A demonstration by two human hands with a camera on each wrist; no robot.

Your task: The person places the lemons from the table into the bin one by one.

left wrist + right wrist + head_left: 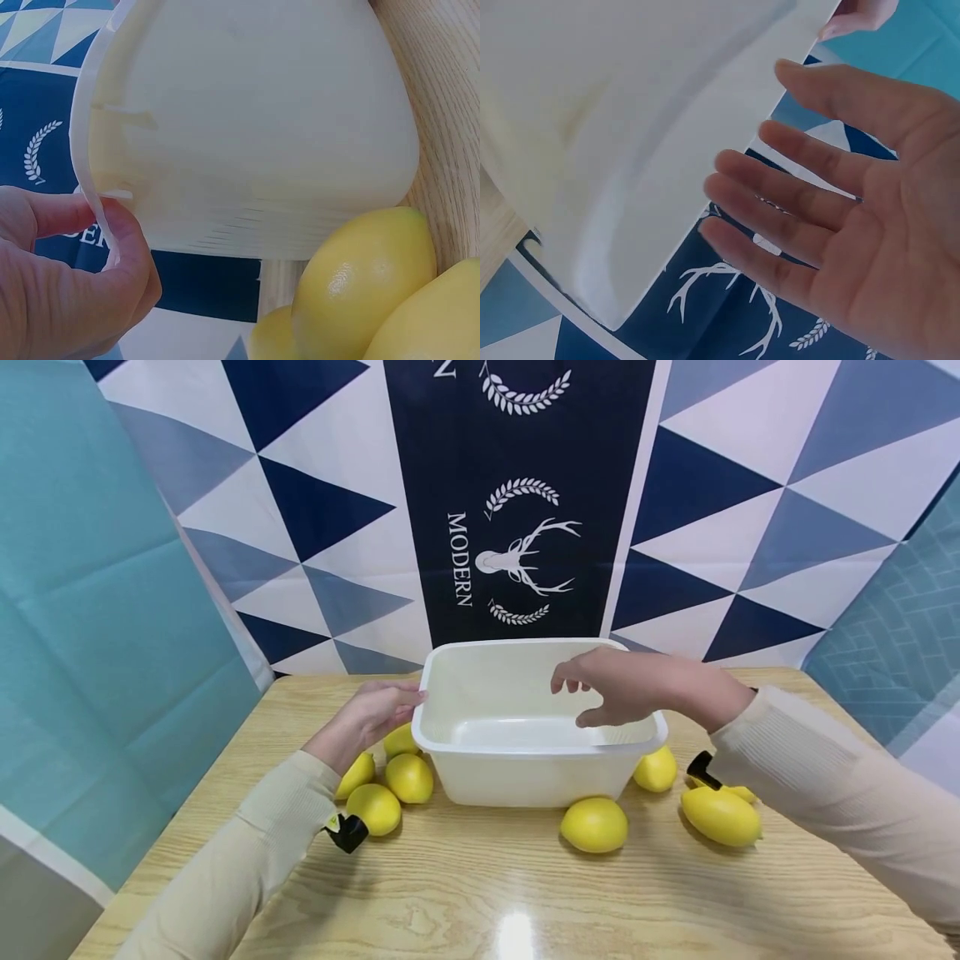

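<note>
A white plastic basin (517,777) stands on the wooden table, its inside bare where it shows. My left hand (378,710) pinches the rim at its left end; in the left wrist view the thumb and fingers (131,247) of that hand close over the rim. Over the right part of the basin hovers my right hand (615,685), holding nothing. The right wrist view shows that hand's fingers (780,217) loosely spread and the palm bare. Several yellow lemons (375,810) lie left of the basin, beneath my left wrist.
One lemon (595,825) sits in front of the basin. Another lemon (656,768) is by its right end, and a lemon (722,816) lies farther right under my right forearm, partly covering something yellow. A patterned cloth (517,510) hangs behind the table (450,893).
</note>
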